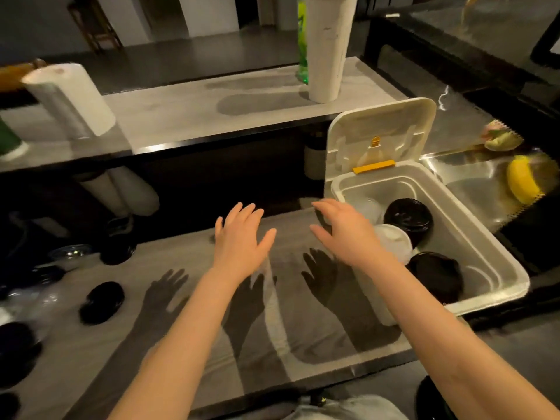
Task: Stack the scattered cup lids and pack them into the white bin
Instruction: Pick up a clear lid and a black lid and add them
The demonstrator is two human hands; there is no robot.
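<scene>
both hands are released and hold nothing. my left hand [239, 241] hovers flat over the pale grey tabletop [188, 256], fingers spread. my right hand [342, 234] hangs just beside the near-left rim of the white rectangular plastic bin [466, 237], fingers loosely bent, nothing in them.

the bin's hinged white lid with the yellow latch [381, 131] stands open at the back. inside are a round black plastic lid stack [407, 218] at the back, a second dark lid stack [436, 275] nearer me, and a round white plastic lid [394, 241] between them, tilted. i cannot tell how many are in each stack.

the step in hand looks like fetching the next batch. loose lids lie well apart from the bin on the left of the table: a round black plastic lid [101, 303], a black lid further back [118, 250], and clear plastic lids [69, 253] at the far left edge, blurred.

to do it well:
- send the left hand, since it is nearer that side.
- nest black on black and keep the clear ones separate, same way up, so each stack sits square.
- grip a stack round its rim from above, not by one edge, or it fans out.
- lower it into the bare floor at the bin's right side. dropping it could knock the tilted white lid.
</scene>
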